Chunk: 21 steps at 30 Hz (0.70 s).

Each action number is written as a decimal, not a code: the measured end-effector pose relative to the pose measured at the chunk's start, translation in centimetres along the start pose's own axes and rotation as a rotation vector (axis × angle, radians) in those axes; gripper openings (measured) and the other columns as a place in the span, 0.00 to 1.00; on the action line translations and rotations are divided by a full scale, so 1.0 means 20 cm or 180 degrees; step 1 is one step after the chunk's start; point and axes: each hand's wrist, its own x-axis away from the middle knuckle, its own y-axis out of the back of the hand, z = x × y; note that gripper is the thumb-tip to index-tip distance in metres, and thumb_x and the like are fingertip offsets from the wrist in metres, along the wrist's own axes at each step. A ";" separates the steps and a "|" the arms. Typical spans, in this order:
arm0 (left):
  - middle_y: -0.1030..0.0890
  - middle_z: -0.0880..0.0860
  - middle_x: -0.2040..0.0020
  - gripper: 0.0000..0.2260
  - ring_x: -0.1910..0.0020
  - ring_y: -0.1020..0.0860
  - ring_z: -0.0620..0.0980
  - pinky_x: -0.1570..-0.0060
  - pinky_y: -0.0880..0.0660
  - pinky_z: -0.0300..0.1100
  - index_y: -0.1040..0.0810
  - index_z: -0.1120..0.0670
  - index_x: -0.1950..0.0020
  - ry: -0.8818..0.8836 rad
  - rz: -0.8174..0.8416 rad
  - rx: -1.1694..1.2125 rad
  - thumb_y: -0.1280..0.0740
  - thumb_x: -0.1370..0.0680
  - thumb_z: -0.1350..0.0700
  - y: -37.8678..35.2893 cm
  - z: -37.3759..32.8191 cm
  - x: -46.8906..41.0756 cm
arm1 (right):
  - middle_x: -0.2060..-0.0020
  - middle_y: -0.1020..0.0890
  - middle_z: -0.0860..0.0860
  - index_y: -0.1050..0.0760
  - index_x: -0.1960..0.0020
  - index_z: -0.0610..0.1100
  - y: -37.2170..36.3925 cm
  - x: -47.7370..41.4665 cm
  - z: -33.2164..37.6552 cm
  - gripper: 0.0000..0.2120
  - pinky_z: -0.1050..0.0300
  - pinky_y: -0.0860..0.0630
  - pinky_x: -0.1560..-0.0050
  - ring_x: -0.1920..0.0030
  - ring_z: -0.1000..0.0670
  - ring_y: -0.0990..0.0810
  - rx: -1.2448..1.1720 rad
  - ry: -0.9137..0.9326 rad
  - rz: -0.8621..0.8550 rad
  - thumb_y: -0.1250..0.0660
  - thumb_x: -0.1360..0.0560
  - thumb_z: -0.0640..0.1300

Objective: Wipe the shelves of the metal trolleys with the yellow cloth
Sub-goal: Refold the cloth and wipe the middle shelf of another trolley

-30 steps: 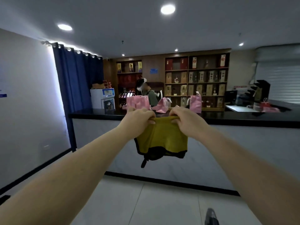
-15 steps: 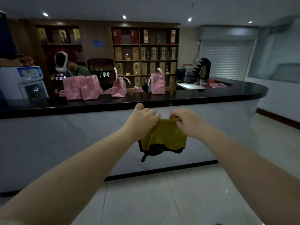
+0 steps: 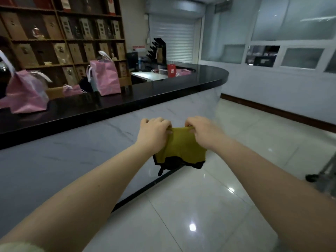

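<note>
Far left, a pink paper gift bag with white handles point(image 3: 25, 93) sits on the long glossy black countertop point(image 3: 163, 88). Behind it stands a brown wooden shelf unit of boxed bottles point(image 3: 63, 33). A second upright pink paper bag point(image 3: 106, 79) is further right on the same counter. The grey marble-look counter front point(image 3: 72, 151) runs below.

Centre, both bare arms reach forward. The left hand point(image 3: 154, 135) has its fingers curled over the top left edge of the yellow cloth with black trim point(image 3: 181, 148), pinching it. The right hand point(image 3: 203, 131) grips the top right edge the same way, fingers curled. The cloth hangs in the air between the hands, folded, in front of the counter and above the floor, touching nothing else.

Right of the hands, a small red box point(image 3: 171, 70) sits near the counter's rounded end, with a white roller shutter point(image 3: 174, 40) behind. The glossy pale floor tiles point(image 3: 200, 215) show light reflections. At the far right edge is a blurred metal frame with a black caster wheel point(image 3: 312, 178), well apart from the cloth.
</note>
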 end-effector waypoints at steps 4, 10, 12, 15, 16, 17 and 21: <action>0.22 0.48 0.45 0.11 0.45 0.26 0.52 0.45 0.40 0.47 0.24 0.47 0.41 -0.0041 0.0137 0.0307 0.43 0.17 0.49 -0.26 0.05 -0.37 | 0.52 0.26 0.52 0.28 0.48 0.49 -0.10 -0.26 -0.25 0.11 0.50 0.26 0.51 0.50 0.48 0.28 0.0031 -0.0370 -0.0132 0.41 0.23 0.34; 0.22 0.49 0.45 0.12 0.44 0.26 0.51 0.44 0.41 0.47 0.24 0.48 0.40 -0.0605 0.0201 0.0377 0.44 0.17 0.47 -0.59 0.03 -0.90 | 0.51 0.27 0.51 0.29 0.48 0.49 -0.23 -0.56 -0.64 0.12 0.54 0.34 0.59 0.52 0.48 0.31 0.0159 -0.1075 -0.0272 0.41 0.23 0.33; 0.22 0.48 0.44 0.12 0.43 0.26 0.51 0.44 0.41 0.48 0.24 0.48 0.40 -0.0846 0.0228 0.0400 0.44 0.17 0.47 -0.74 0.00 -1.08 | 0.48 0.25 0.49 0.29 0.47 0.49 -0.28 -0.63 -0.80 0.11 0.51 0.30 0.55 0.48 0.46 0.28 0.0223 -0.1243 -0.0238 0.41 0.23 0.35; 0.21 0.49 0.45 0.11 0.44 0.25 0.52 0.44 0.41 0.48 0.23 0.49 0.42 -0.1171 0.0272 0.0597 0.42 0.18 0.47 -0.97 -0.08 -1.35 | 0.48 0.24 0.49 0.29 0.47 0.49 -0.35 -0.69 -1.05 0.08 0.53 0.33 0.56 0.47 0.46 0.27 0.0318 -0.1591 -0.0315 0.41 0.22 0.38; 0.21 0.49 0.46 0.11 0.44 0.25 0.52 0.45 0.41 0.48 0.23 0.49 0.42 -0.1318 0.0252 0.0683 0.41 0.18 0.47 -1.04 -0.13 -1.44 | 0.49 0.24 0.50 0.29 0.48 0.49 -0.37 -0.70 -1.14 0.08 0.53 0.34 0.57 0.47 0.46 0.27 0.0366 -0.1738 -0.0375 0.41 0.22 0.38; 0.21 0.49 0.46 0.11 0.45 0.25 0.52 0.45 0.42 0.48 0.23 0.49 0.43 -0.1471 0.0215 0.0758 0.41 0.18 0.47 -1.11 -0.19 -1.53 | 0.49 0.24 0.50 0.29 0.48 0.49 -0.39 -0.70 -1.22 0.08 0.53 0.33 0.58 0.48 0.46 0.27 0.0435 -0.1928 -0.0451 0.41 0.22 0.38; 0.22 0.49 0.47 0.11 0.46 0.25 0.52 0.46 0.43 0.47 0.23 0.48 0.42 -0.2063 0.0252 0.1110 0.41 0.18 0.47 -1.38 -0.52 -1.89 | 0.50 0.24 0.50 0.30 0.49 0.50 -0.42 -0.71 -1.55 0.14 0.54 0.33 0.60 0.52 0.46 0.27 0.0646 -0.2904 -0.0838 0.43 0.28 0.33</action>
